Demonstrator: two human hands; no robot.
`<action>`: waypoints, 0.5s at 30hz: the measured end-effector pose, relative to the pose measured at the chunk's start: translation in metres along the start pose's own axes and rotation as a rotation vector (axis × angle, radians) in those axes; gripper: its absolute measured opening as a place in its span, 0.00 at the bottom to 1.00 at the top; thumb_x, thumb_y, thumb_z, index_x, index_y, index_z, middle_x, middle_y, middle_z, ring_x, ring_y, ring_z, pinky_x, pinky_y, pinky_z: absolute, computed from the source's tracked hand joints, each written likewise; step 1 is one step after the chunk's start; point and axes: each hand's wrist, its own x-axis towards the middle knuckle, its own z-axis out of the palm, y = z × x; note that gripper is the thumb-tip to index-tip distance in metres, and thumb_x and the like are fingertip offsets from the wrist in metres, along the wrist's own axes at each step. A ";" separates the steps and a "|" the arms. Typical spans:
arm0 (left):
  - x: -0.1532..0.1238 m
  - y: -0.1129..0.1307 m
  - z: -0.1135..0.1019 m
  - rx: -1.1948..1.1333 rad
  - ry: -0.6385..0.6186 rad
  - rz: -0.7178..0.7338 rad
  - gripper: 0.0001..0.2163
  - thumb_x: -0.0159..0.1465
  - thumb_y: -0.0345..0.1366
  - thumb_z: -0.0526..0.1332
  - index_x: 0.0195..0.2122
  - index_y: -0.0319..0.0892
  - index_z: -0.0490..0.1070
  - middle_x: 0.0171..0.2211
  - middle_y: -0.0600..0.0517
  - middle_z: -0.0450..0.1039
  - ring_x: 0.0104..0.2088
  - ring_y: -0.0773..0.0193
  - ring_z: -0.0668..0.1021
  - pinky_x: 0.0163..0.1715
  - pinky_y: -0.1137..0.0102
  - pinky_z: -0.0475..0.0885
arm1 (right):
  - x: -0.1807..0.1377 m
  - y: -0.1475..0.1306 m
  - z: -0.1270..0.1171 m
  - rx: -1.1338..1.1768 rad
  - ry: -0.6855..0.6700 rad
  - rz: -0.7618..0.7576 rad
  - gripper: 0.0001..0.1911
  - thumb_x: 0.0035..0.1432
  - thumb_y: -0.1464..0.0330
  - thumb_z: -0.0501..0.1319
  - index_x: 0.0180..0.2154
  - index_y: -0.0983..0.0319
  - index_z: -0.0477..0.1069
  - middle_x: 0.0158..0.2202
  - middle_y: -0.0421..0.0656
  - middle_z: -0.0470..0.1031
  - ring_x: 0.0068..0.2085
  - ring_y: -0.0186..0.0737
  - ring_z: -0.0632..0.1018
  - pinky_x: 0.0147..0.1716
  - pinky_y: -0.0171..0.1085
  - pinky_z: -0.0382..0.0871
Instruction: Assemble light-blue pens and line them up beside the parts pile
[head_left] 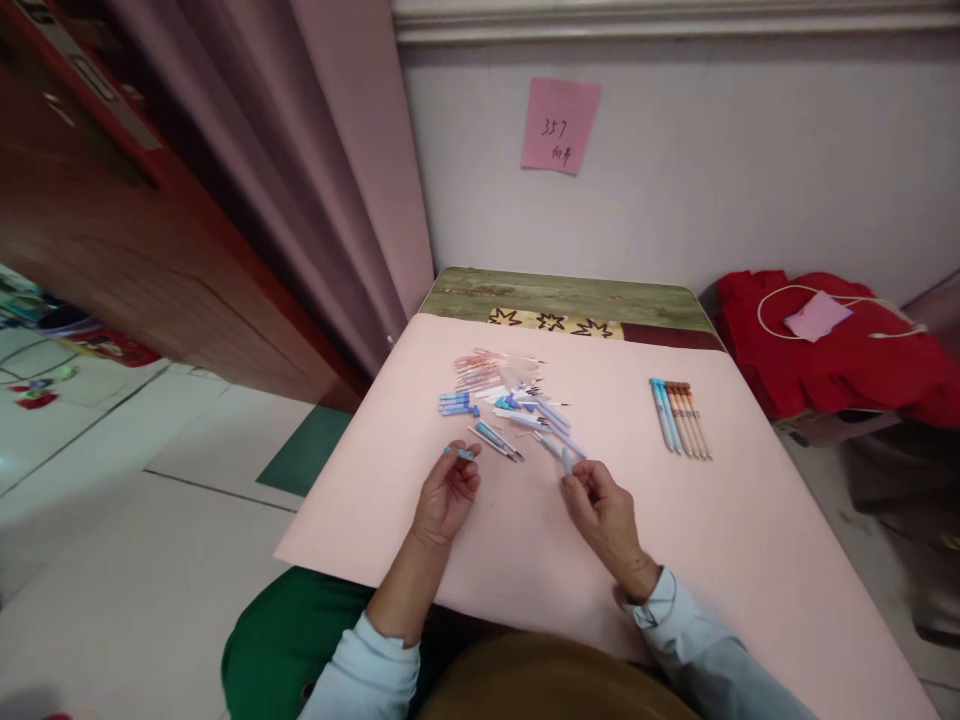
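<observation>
Between the fingertips of my left hand (pixel 448 492) is a small light-blue pen part (pixel 460 453), perhaps a pen top. My right hand (pixel 606 515) pinches a pale blue pen barrel (pixel 567 460), its lower part hidden by the fingers. The two hands are apart, just above the near side of a heap of pen parts. In that heap lie white refills (pixel 519 415), clear pinkish tubes (pixel 480 370), blue pen tops (pixel 454 404) and lilac barrels (pixel 564 432). A few slim refills and barrels (pixel 495 440) lie between my hands.
A row of whole-looking pens (pixel 679 420), blue and brown, lies on the right of the pink-covered table (pixel 750 560). Beyond the table's far edge is a wall with a pink note (pixel 560 126). Red cloth (pixel 847 370) with a white cord sits at right; a wooden door (pixel 187 250) stands left.
</observation>
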 end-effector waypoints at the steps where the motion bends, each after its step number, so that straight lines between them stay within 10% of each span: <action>1: 0.000 0.000 0.000 -0.007 0.000 -0.003 0.04 0.63 0.29 0.61 0.38 0.38 0.73 0.34 0.49 0.78 0.23 0.73 0.76 0.23 0.79 0.74 | 0.000 0.000 0.000 0.027 0.011 0.007 0.12 0.61 0.59 0.58 0.43 0.60 0.68 0.22 0.34 0.65 0.21 0.30 0.63 0.22 0.30 0.58; 15: 0.001 -0.003 0.006 -0.098 0.003 -0.018 0.08 0.69 0.29 0.53 0.39 0.35 0.72 0.31 0.50 0.76 0.24 0.75 0.77 0.26 0.82 0.76 | 0.003 -0.003 -0.002 0.163 -0.052 0.029 0.14 0.60 0.57 0.59 0.39 0.61 0.71 0.22 0.35 0.64 0.23 0.30 0.63 0.22 0.30 0.58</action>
